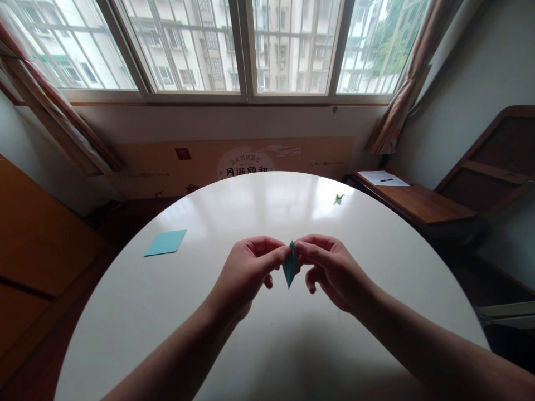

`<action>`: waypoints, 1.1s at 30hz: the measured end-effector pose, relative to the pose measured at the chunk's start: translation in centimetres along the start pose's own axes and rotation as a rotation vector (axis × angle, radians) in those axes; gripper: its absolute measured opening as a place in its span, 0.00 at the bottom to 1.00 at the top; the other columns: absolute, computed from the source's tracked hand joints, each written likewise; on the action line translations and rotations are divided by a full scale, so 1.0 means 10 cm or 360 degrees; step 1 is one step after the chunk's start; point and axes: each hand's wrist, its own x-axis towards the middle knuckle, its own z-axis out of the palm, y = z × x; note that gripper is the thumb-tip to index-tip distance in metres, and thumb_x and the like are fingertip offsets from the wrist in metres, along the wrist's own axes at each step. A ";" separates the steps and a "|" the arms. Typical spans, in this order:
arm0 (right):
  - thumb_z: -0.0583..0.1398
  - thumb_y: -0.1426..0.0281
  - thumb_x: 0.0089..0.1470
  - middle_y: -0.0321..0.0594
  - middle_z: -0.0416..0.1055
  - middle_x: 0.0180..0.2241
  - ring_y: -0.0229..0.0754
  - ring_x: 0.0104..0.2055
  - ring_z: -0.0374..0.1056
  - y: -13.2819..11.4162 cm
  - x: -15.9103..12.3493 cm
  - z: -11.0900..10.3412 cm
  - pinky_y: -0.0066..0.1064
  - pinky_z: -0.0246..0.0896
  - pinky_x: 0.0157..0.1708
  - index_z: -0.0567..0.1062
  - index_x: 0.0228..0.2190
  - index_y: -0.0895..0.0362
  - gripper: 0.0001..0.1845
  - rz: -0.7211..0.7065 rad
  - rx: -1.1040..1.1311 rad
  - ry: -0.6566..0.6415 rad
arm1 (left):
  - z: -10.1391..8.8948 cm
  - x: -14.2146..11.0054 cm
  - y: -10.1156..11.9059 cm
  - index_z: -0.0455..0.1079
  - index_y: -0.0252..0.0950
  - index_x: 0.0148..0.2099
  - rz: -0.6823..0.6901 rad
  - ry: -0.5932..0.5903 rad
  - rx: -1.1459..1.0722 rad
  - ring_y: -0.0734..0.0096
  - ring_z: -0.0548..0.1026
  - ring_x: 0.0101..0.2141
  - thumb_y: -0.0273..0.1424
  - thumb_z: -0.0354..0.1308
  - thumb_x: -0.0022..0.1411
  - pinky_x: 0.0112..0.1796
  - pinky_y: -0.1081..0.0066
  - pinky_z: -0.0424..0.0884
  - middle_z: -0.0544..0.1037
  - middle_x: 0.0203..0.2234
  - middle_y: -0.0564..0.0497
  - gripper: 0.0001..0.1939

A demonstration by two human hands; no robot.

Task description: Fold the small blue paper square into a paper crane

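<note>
A small teal sheet of paper folded into a narrow diamond (289, 273) is held up above the white round table (234, 356), its lower point hanging down. My left hand (254, 267) pinches its upper left edge between thumb and forefinger. On the other side, the thumb and forefinger of my right hand (330, 267) grip the upper right edge, with the other fingers curled loosely below. Part of the folded paper is hidden behind the fingertips.
Flat blue square paper (165, 243) lies at the table's left. A tiny green folded figure (338, 199) stands near the far right edge. Beyond the rim, a wooden side table (434, 203) carries a white paper (382, 178) and a pen. Windows and curtains are behind.
</note>
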 end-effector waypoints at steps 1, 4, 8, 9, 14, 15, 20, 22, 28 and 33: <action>0.71 0.59 0.50 0.40 0.75 0.26 0.37 0.26 0.70 0.00 0.00 0.00 0.19 0.61 0.14 0.81 0.31 0.60 0.15 -0.0003 -0.0015 0.0011 | 0.00 0.00 0.00 0.78 0.33 0.29 0.0001 -0.0009 0.0001 0.75 0.70 0.22 0.35 0.71 0.50 0.19 0.80 0.60 0.79 0.22 0.50 0.10; 0.72 0.60 0.48 0.41 0.76 0.27 0.37 0.25 0.69 0.01 0.00 0.00 0.19 0.61 0.14 0.81 0.31 0.60 0.15 -0.0003 -0.0026 0.0035 | 0.01 0.00 0.00 0.78 0.33 0.29 0.0003 -0.0020 0.0007 0.74 0.71 0.23 0.34 0.71 0.49 0.19 0.79 0.60 0.81 0.24 0.48 0.09; 0.71 0.61 0.49 0.40 0.75 0.26 0.36 0.24 0.69 0.02 0.01 0.01 0.19 0.61 0.13 0.81 0.30 0.59 0.14 -0.0036 -0.0023 0.0048 | 0.02 -0.01 0.01 0.78 0.33 0.28 0.0007 0.0003 0.0034 0.74 0.71 0.22 0.33 0.71 0.48 0.19 0.79 0.60 0.80 0.23 0.48 0.09; 0.71 0.61 0.49 0.39 0.75 0.25 0.36 0.24 0.69 0.03 0.01 0.01 0.19 0.60 0.13 0.81 0.30 0.59 0.14 -0.0050 -0.0026 0.0054 | 0.02 -0.01 0.01 0.78 0.33 0.28 0.0011 0.0010 0.0039 0.74 0.70 0.22 0.33 0.71 0.48 0.19 0.79 0.61 0.80 0.23 0.48 0.09; 0.71 0.61 0.49 0.38 0.75 0.25 0.36 0.24 0.69 0.04 0.00 0.01 0.19 0.60 0.13 0.81 0.30 0.58 0.13 -0.0101 -0.0053 0.0101 | 0.04 -0.01 0.01 0.78 0.32 0.28 0.0033 0.0017 0.0056 0.75 0.70 0.22 0.33 0.71 0.48 0.19 0.79 0.61 0.81 0.23 0.48 0.09; 0.71 0.61 0.49 0.38 0.75 0.25 0.36 0.24 0.69 0.04 0.00 0.01 0.19 0.60 0.13 0.80 0.30 0.58 0.13 -0.0111 -0.0057 0.0106 | 0.04 -0.01 0.01 0.78 0.33 0.28 0.0035 0.0014 0.0057 0.74 0.70 0.22 0.33 0.71 0.49 0.19 0.79 0.61 0.81 0.24 0.48 0.09; 0.69 0.62 0.51 0.37 0.74 0.23 0.36 0.22 0.68 0.05 -0.02 0.04 0.19 0.60 0.13 0.79 0.28 0.59 0.12 -0.0200 -0.0115 0.0156 | 0.04 -0.03 0.00 0.78 0.33 0.29 0.0050 0.0010 0.0089 0.74 0.70 0.22 0.33 0.70 0.49 0.19 0.78 0.61 0.81 0.23 0.49 0.08; 0.68 0.62 0.52 0.37 0.73 0.23 0.35 0.22 0.67 0.06 -0.03 0.05 0.20 0.59 0.13 0.79 0.28 0.59 0.12 -0.0236 -0.0158 0.0188 | 0.05 -0.04 0.00 0.79 0.33 0.30 0.0052 0.0014 0.0110 0.74 0.70 0.22 0.34 0.70 0.50 0.19 0.78 0.61 0.80 0.23 0.49 0.09; 0.67 0.62 0.53 0.36 0.73 0.22 0.33 0.19 0.63 0.08 -0.04 0.03 0.21 0.56 0.13 0.78 0.27 0.58 0.12 -0.0320 -0.0290 0.0269 | 0.07 -0.04 0.00 0.80 0.33 0.34 0.0024 -0.0075 0.0176 0.70 0.72 0.25 0.40 0.68 0.54 0.19 0.77 0.63 0.80 0.25 0.48 0.13; 0.67 0.63 0.54 0.36 0.71 0.20 0.32 0.18 0.61 0.06 -0.05 0.03 0.21 0.54 0.13 0.78 0.27 0.59 0.11 -0.0362 -0.0435 0.0283 | 0.05 -0.02 -0.02 0.81 0.34 0.33 -0.0021 -0.0146 0.0301 0.70 0.72 0.25 0.39 0.68 0.53 0.20 0.77 0.64 0.80 0.25 0.48 0.12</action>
